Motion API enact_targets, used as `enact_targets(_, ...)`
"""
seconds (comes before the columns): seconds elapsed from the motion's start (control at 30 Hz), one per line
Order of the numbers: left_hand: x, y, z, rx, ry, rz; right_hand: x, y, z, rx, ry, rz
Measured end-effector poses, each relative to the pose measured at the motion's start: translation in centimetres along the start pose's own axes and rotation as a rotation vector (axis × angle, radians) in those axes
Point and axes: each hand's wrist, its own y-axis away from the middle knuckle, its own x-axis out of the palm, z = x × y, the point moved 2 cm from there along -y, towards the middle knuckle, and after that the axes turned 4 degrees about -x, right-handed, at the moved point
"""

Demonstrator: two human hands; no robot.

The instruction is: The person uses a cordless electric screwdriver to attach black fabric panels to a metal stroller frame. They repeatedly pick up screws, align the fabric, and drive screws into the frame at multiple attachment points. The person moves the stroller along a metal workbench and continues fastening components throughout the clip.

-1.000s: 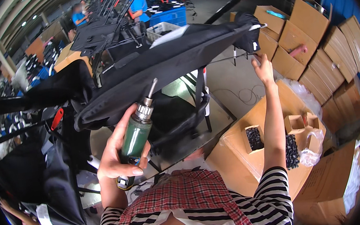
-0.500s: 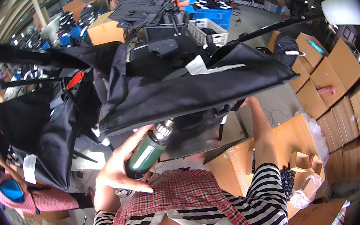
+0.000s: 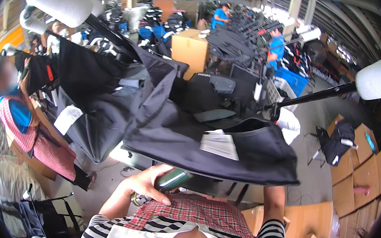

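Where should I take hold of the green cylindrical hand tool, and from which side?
Probably around the smooth, round body of the green cylindrical hand tool, coming from the lower left, as your left hand does. The tool lies slanted, and its right end meets the lower edge of the black fabric panel, which seems to hide the tip, so the left looks freer.

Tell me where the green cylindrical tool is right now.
In the head view, the green cylindrical tool is low, just left of centre, in the left hand, between the black fabric above and the red checked apron below.
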Motion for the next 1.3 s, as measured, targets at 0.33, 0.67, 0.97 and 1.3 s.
enact_targets(0.33, -4.1, 6.7, 0.1, 0.078, 0.298, -0.426, 23.6, -11.3, -4.4, -0.097, -0.211, 0.253)
enact_targets(0.67, -4.1, 15.5, 4.6, 0.008, 0.712, -0.868, 40.4, -20.5, -9.4, -0.066, -0.098, 0.631)
enact_targets(0.97, -2.7, 14.5, 17.2, -0.650, 0.654, -0.683, 41.3, -23.3, -6.6, 0.079, 0.136, 0.821)
enact_targets(1.3, -4.1, -2.4, 19.3, -0.883, 0.672, -0.480, 10.9, -42.3, -0.1, -0.088, 0.636, -0.038)
